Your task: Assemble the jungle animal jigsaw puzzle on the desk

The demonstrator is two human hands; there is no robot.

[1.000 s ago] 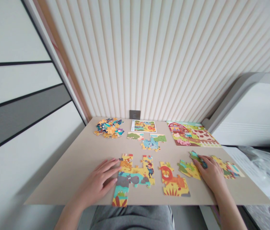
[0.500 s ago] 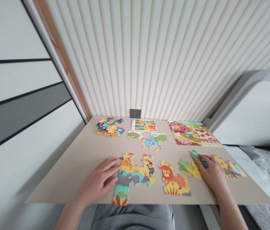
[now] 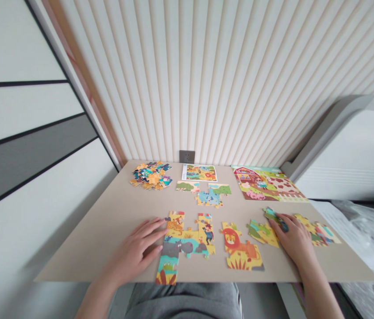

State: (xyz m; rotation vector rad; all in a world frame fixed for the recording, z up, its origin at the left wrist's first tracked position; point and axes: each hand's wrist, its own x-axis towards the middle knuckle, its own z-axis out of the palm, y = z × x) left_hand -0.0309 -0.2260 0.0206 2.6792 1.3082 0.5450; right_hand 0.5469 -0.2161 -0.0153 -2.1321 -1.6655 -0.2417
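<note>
My left hand (image 3: 138, 249) lies on the table with its fingers stretched out, the tips at the left edge of a joined puzzle section (image 3: 182, 247) showing a hippo, a leopard and a crocodile. My right hand (image 3: 294, 237) has its thumb and forefinger on a green-blue puzzle piece (image 3: 269, 213); the hand covers part of it. Left of that hand is a green and yellow puzzle section (image 3: 262, 232). A lion section (image 3: 241, 250) lies between the hands. Just beyond the right hand are yellow puzzle pieces (image 3: 318, 232), partly hidden by it.
Farther back are an elephant section (image 3: 210, 196), a tree piece (image 3: 187, 186) and a small picture card (image 3: 200, 173). A heap of loose pieces (image 3: 152, 175) sits back left, a farm picture (image 3: 268, 184) back right. The table (image 3: 107, 221) meets a ribbed wall (image 3: 147, 79).
Both hands and the puzzle sections stay where they were. The view has shifted only very slightly.
</note>
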